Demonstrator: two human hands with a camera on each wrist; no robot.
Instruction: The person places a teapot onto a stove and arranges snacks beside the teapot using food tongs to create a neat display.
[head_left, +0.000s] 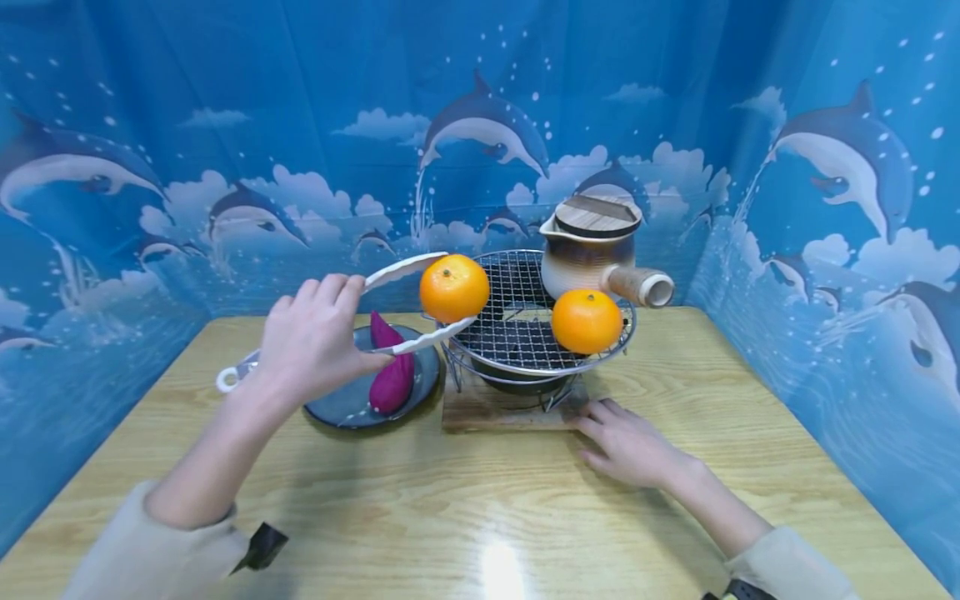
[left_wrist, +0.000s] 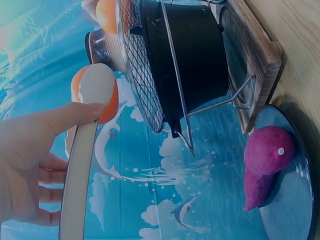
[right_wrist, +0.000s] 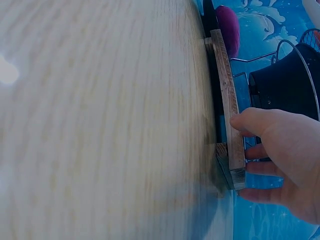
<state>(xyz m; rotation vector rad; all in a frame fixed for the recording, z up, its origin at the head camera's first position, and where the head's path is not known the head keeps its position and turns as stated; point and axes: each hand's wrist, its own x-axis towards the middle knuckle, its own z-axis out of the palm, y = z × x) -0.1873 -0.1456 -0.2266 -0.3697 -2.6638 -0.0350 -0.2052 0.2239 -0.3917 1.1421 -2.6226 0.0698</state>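
Observation:
My left hand (head_left: 315, 337) grips white-tipped tongs (head_left: 431, 337), thumb on one arm and fingers on the other. Between the tong tips is an orange (head_left: 453, 288), held at the left edge of the round wire grill (head_left: 517, 333); in the left wrist view a tong tip (left_wrist: 96, 85) covers part of that orange (left_wrist: 109, 107). A second orange (head_left: 587, 322) rests on the grill's right front. My right hand (head_left: 630, 443) touches the right front corner of the wooden board (head_left: 487, 408) under the stove, its thumb on the board's edge (right_wrist: 227, 95) in the right wrist view.
A clay teapot (head_left: 581, 262) with a wooden lid stands at the grill's back right, its handle (head_left: 637, 285) pointing right. Left of the stove, a blue-grey plate (head_left: 337, 400) holds purple sweet potatoes (head_left: 392, 383). A dolphin-print curtain (head_left: 300, 125) surrounds the table's back and sides.

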